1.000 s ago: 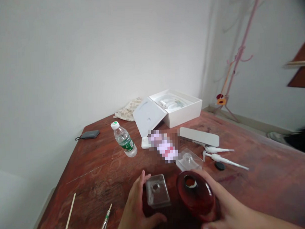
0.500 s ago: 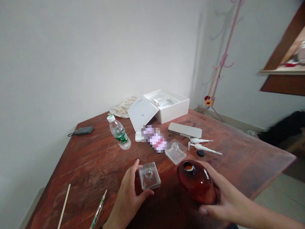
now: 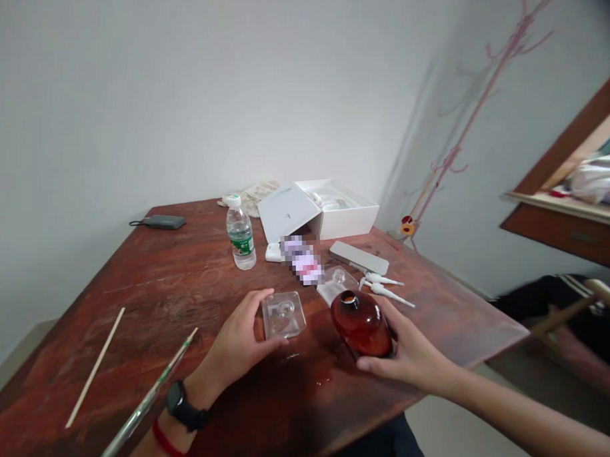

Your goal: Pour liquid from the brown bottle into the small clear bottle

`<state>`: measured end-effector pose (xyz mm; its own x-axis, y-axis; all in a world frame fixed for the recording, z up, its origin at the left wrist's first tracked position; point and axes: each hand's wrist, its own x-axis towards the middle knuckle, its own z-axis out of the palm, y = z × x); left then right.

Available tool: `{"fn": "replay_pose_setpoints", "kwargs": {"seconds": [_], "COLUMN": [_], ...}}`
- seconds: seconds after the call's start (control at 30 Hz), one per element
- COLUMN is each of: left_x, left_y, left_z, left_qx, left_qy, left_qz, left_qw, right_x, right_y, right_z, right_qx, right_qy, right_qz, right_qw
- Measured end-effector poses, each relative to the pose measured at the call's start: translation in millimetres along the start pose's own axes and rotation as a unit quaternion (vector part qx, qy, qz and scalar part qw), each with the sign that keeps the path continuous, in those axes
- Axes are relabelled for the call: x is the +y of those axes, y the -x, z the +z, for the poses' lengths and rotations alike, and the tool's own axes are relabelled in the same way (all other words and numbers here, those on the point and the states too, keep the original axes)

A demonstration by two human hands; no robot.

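Where the bench point(image 3: 206, 258) came nearest, a wrapped stick point(image 3: 146, 407) lay slanting beside the left forearm point(image 3: 203, 379), which wore a watch point(image 3: 184, 403) and a red band point(image 3: 165, 439). To the left of it lay a bare stick point(image 3: 96, 369), well apart.

The left hand point(image 3: 239, 337) curved around the left side of a clear bottle point(image 3: 284, 317), which was square and had its neck in the middle. The thumb and fingers stood apart, at its near edge and its far corner; whether this grip pressed on it, I could not tell. The right hand point(image 3: 414, 351) had its grip clamped on a brown bottle point(image 3: 363, 323) from the right side, with the open mouth upward. It was to the right of the clear bottle, near but not touching.

Just behind the brown bottle, and partly hidden by it, was a second clear bottle point(image 3: 332, 287). Beside this lay two white pumps point(image 3: 392, 294), and behind them a silver case point(image 3: 360, 256). A blurred item point(image 3: 306, 263) and a white case point(image 3: 273, 251) lay in the middle, to the right of an upright water bottle point(image 3: 242, 243).

Farther, a white box point(image 3: 347, 220) stood with its lid point(image 3: 287, 212) sloping to the left, near a cloth point(image 3: 258, 192). At the far left lay a dark gadget point(image 3: 162, 222). Behind the bench, at right, stood a pink rack point(image 3: 452, 158).
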<state>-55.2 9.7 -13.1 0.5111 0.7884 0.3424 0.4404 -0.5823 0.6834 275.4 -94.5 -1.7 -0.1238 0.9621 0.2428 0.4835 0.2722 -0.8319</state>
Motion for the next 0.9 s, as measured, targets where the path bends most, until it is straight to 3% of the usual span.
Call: {"fn": "replay_pose_setpoints", "kwargs": {"seconds": [0.2,0.37,0.7,0.9], "left_x": [18,27,37,39], "left_y": [0,4,7,9], "left_z": [2.9,8.6,17.7,18.8], "left_qx": [0.017,-0.024,-0.091,-0.097], "left_qy": [0.05,0.112,0.033,0.024], "left_qz": [0.022,0.022,0.028,0.037], "left_qw": [0.998,0.993,0.995,0.994], "right_x": [-5,-17,-21,-22], "right_y": [6,8,13,7], "right_z": [-8,-17,-33,-40], "right_qx": [-0.034,-0.055,-0.118,-0.163], "right_qy": [0.038,0.047,0.059,0.094], "right_qz": [0.002,0.001,0.026,0.055], "right_qw": [0.999,0.997,0.991,0.981]}}
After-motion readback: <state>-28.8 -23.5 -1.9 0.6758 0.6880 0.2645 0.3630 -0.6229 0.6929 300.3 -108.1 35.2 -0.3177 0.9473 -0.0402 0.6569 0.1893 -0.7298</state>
